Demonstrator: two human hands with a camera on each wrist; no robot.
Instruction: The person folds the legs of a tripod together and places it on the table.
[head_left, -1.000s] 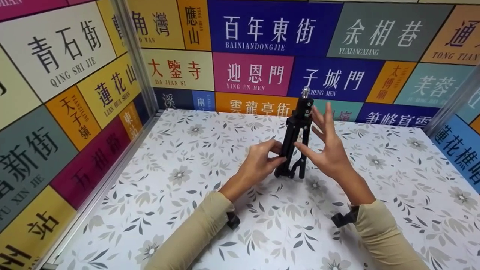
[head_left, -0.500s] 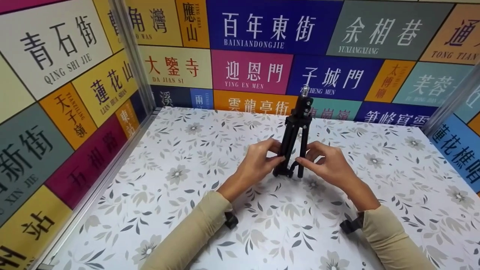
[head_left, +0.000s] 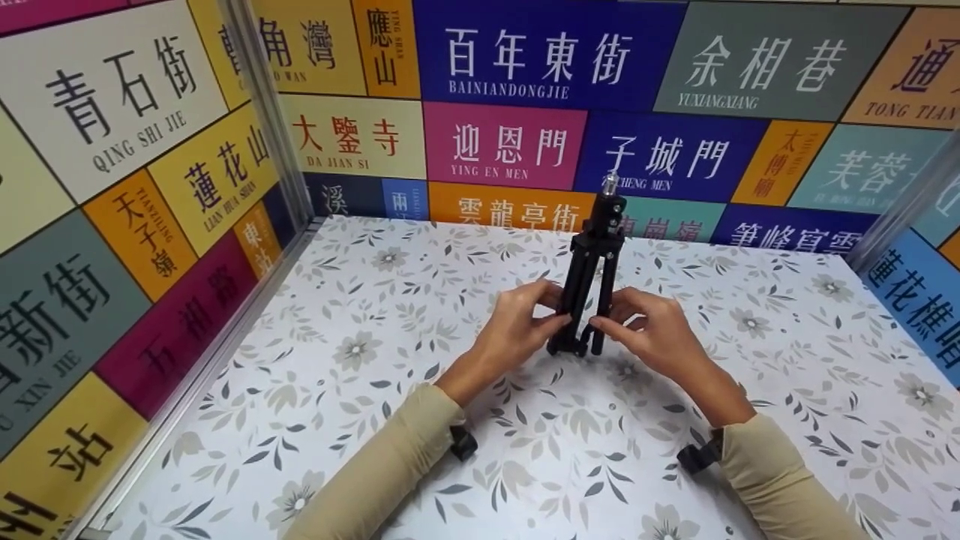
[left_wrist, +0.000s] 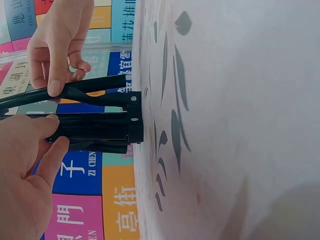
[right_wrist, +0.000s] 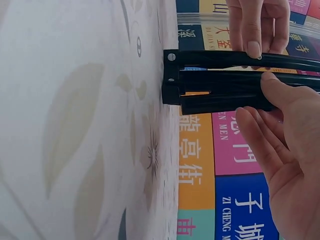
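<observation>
A small black tripod stand [head_left: 596,244] with a silver tip stands upright on the table, its legs nearly together. My left hand [head_left: 514,319] pinches a leg on its left side, low down. On the other side, my right hand [head_left: 660,322] holds the right leg between thumb and fingers. In the left wrist view a diagonal brace [left_wrist: 107,98] joins the right leg to the bottom bracket [left_wrist: 135,120]. Seen from the right wrist, the right-hand leg [right_wrist: 215,104] lies close alongside the centre tube [right_wrist: 220,77].
The table [head_left: 420,375] has a white cover with grey flowers and leaves. Panels with coloured place-name signs [head_left: 502,146] rise behind it and on both sides. A metal post [head_left: 274,112] marks the back left corner. Black wrist straps [head_left: 697,455] sit at the cuffs.
My right hand, spread beside the stand's upper part a second ago, has come down and grips the right leg. That leg has moved slightly inward. The left hand has stayed in place.
</observation>
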